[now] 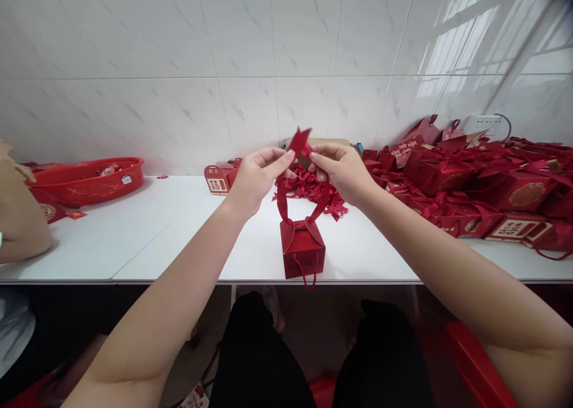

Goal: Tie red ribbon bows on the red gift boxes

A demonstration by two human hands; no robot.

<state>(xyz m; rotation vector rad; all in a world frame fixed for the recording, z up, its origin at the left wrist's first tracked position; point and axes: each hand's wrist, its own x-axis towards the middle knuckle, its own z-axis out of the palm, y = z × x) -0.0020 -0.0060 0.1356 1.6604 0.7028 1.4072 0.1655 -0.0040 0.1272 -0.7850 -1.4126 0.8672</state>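
Note:
A small red gift box (303,249) stands upright near the front edge of the white table, a thin cord handle hanging down its front. From its top, two lengths of red ribbon (282,200) rise to my hands. My left hand (262,172) is closed in a pinch on the ribbon. Facing it, my right hand (338,166) pinches the ribbon too, and the ribbon's ends stick up between my fingertips. Behind the box lies a loose heap of red ribbons (308,187), partly hidden by my hands.
Many red gift boxes (447,178) are piled on the right. One box with light lettering (218,181) stands at left of centre. A red plastic basin (89,181) is farther left, beside another person's arm (22,217). A tiled wall (242,49) backs the table (179,252).

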